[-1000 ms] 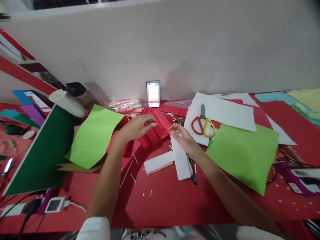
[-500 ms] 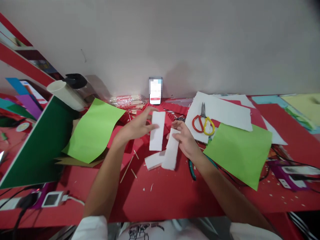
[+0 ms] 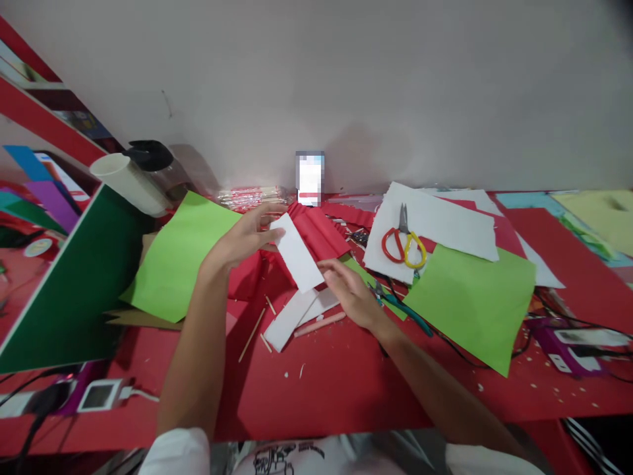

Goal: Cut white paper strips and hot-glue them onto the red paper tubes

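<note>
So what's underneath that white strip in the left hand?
Along the right edge of the white strip, creased red paper shows; past its lower end lie two more white strips. What the strip and left hand directly cover can't be seen.

Head view: moderate, even light; soft shadows.
I note a faint shadow on the grey wall (image 3: 222, 99), a bright, pixelated phone screen (image 3: 310, 177), wide-angle stretch near the edges, a dark top-right corner.

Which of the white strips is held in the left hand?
The uppermost strip, its far end in the left hand; the other strips lie lower down, on the red table.
</note>
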The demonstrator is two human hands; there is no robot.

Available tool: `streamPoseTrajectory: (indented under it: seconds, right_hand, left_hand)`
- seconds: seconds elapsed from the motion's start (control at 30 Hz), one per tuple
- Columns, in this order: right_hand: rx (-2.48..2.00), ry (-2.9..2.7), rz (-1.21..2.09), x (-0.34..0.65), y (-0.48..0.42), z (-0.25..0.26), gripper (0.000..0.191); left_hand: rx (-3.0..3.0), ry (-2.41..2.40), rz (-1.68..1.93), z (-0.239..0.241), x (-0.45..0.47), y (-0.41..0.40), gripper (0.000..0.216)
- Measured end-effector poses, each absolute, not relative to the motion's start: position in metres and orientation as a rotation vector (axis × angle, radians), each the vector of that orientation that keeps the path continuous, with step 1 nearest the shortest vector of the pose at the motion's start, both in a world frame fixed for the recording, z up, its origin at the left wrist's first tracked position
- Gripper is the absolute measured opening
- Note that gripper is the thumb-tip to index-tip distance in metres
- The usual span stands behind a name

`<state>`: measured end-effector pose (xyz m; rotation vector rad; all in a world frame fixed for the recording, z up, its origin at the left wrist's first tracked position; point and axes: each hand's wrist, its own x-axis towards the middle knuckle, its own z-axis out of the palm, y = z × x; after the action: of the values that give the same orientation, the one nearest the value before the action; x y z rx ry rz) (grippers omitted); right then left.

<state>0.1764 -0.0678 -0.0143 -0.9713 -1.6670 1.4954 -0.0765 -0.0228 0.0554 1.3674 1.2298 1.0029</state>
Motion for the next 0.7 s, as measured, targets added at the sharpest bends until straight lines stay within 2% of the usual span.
streamPoseTrajectory:
  seconds: [0.1,0.37,0.53,0.7]
  right_hand:
    - [-0.960,-1.570,1.582,0.186,-0.065,-0.008,0.057]
    - [-1.059,-1.676,1.571,0.205,-0.056,-0.009,0.039]
    - [-1.093,-1.696,1.534,0.216,-0.057,-0.014,0.037]
    - [-1.145,-1.547,1.466,0.226,-0.051,-0.013,0.038]
  left_hand:
    - [1.413,1.199,1.040,0.050,-0.068,-0.020,0.043]
    - [1.797,1.049,0.859,0.028,-0.032,-0.016,0.030]
    - [1.915,1.100,0.751,0.027,-0.025,-0.020,0.035]
    - [1.756,1.102,0.726,0.025,-0.034,-0.016,0.021]
